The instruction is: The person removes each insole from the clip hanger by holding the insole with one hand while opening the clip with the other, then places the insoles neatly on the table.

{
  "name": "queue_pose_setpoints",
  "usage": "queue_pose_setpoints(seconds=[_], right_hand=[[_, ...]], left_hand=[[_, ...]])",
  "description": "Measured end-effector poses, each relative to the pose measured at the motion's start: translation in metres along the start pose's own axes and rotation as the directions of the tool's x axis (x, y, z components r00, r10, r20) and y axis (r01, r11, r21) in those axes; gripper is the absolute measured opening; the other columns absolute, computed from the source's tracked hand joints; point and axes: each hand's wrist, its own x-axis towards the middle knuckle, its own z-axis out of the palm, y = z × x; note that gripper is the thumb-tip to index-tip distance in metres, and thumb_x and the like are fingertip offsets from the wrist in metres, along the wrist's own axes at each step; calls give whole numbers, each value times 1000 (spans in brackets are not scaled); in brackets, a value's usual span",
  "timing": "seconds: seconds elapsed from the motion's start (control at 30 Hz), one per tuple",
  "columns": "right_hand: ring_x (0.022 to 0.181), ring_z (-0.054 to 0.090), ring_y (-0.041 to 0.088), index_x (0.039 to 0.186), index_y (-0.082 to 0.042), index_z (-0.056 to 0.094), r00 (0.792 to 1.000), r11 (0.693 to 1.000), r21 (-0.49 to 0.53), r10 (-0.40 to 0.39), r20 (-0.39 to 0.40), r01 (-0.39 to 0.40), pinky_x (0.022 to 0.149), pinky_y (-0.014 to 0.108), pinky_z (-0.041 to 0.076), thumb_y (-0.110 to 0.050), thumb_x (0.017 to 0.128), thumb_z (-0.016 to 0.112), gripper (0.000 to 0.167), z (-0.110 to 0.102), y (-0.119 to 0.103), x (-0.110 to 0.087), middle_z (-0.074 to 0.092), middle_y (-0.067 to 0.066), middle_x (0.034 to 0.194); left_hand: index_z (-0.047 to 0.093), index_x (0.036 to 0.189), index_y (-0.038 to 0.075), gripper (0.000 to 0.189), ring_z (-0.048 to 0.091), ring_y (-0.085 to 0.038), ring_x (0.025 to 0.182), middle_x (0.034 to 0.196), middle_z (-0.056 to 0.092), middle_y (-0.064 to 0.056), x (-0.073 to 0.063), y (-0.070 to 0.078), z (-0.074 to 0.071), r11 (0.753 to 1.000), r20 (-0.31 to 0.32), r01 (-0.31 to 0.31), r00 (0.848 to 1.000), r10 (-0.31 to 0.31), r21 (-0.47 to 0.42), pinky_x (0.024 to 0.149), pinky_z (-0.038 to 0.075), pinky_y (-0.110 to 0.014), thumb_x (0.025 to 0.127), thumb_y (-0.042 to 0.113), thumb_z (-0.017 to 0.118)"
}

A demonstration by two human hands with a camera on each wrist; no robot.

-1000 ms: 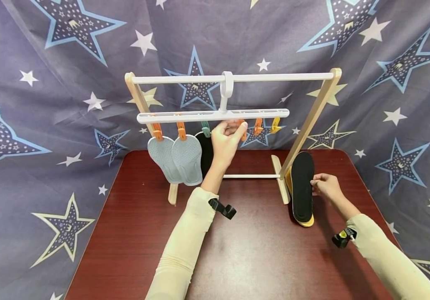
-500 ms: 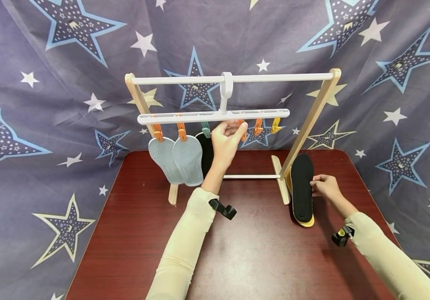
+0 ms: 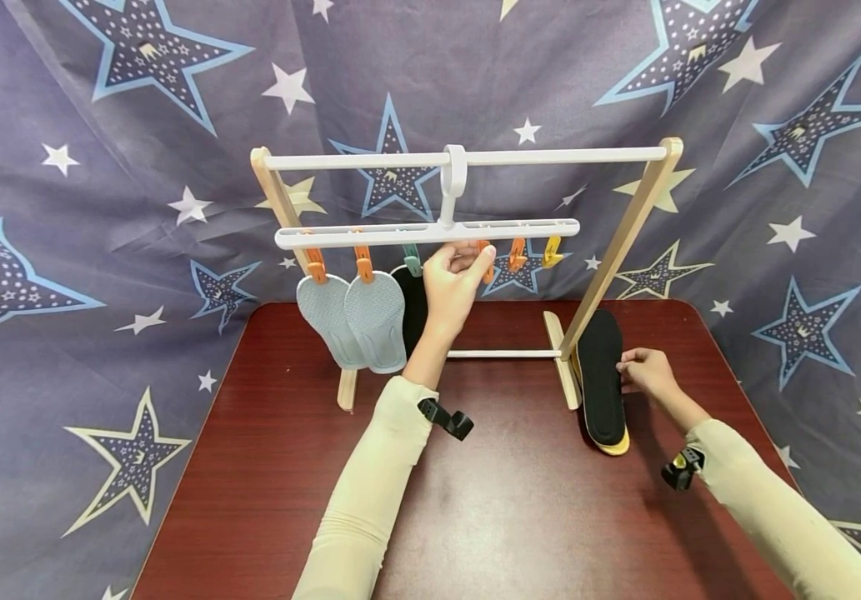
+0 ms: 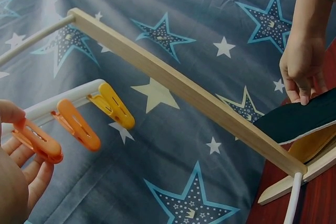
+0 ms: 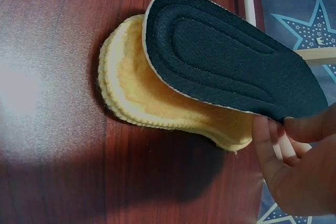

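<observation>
My left hand [image 3: 451, 287] is raised to the white clip hanger [image 3: 520, 227] and pinches an orange clothes peg [image 4: 41, 142] between thumb and fingers. Another orange peg [image 4: 79, 124] and a yellow peg [image 4: 114, 106] hang beside it, holding nothing. At the right, my right hand [image 3: 649, 372] pinches the side edge of a black insole [image 5: 220, 51] between thumb and fingers. This insole is tilted up over a stack of yellow fleecy insoles [image 5: 131, 85] on the table. Two grey insoles [image 3: 375, 321] hang from orange pegs, and a black insole [image 3: 415, 300] hangs from a green peg, partly behind my left hand.
The hanger hooks over the white top bar [image 3: 565, 154] of a wooden-sided rack. The rack's right leg [image 3: 618, 250] and foot [image 3: 561, 358] stand close beside the insole stack. A star-patterned curtain [image 3: 137, 333] surrounds the dark red table [image 3: 505, 500].
My right hand has shifted slightly left, and the top of the black insole has swung a little left and down. My left hand stays on the orange peg.
</observation>
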Motion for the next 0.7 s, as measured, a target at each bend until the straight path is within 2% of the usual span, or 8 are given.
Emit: queue_pose_setpoints(seconds=[0.2, 0.7], right_hand=[[63, 61, 9, 107, 17, 52, 1000, 1000, -11, 12, 14, -12, 64, 39, 64, 3, 95, 53, 19, -1, 0, 2, 60, -3, 73], [63, 61, 11, 107, 18, 53, 999, 999, -48, 19, 44, -17, 62, 38, 64, 3, 96, 54, 19, -1, 3, 5, 59, 0, 71]], left_hand=[[69, 102, -14, 21, 65, -3, 74, 90, 69, -17, 0, 0, -1, 1000, -1, 5, 1000, -5, -10, 70, 56, -17, 88, 1, 73], [70, 101, -13, 20, 66, -8, 75, 93, 69, -24, 1, -1, -2, 1000, 4, -1, 1000, 1, -21, 69, 58, -18, 88, 1, 74]])
